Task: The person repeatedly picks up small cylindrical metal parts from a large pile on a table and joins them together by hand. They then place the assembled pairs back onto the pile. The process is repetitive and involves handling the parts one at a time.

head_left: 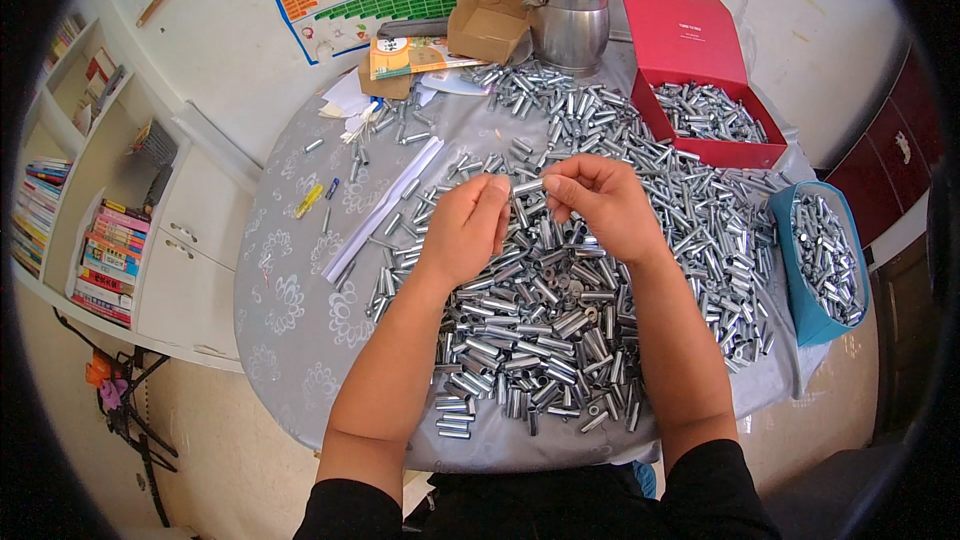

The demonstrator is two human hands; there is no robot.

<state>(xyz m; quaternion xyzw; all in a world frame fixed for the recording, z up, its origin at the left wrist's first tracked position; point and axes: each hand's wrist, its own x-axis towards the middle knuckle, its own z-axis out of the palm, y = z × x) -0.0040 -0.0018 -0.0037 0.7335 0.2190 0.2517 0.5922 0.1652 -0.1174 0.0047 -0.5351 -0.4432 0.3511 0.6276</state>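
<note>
Above the middle of the table, a shiny metal sleeve (528,186) spans the gap between my two hands. My left hand (466,224) is closed, thumb and fingers pinched at the sleeve's left end. At its right end, my right hand (606,204) grips with thumb and bent fingers. Below and around both hands spreads a large heap of loose metal sleeves (520,335), lying in all directions. Longer, thinner metal pieces like bolts (700,225) lie to the right of my right hand. Anything small inside my left fingers is hidden.
An open red box (710,152) and a teal fabric bin (800,285), both full of metal parts, stand at the right. Behind are a steel pot (570,25) and a cardboard box (488,25). A yellow screwdriver (308,201) and white strip (385,208) lie left on the tablecloth (290,360).
</note>
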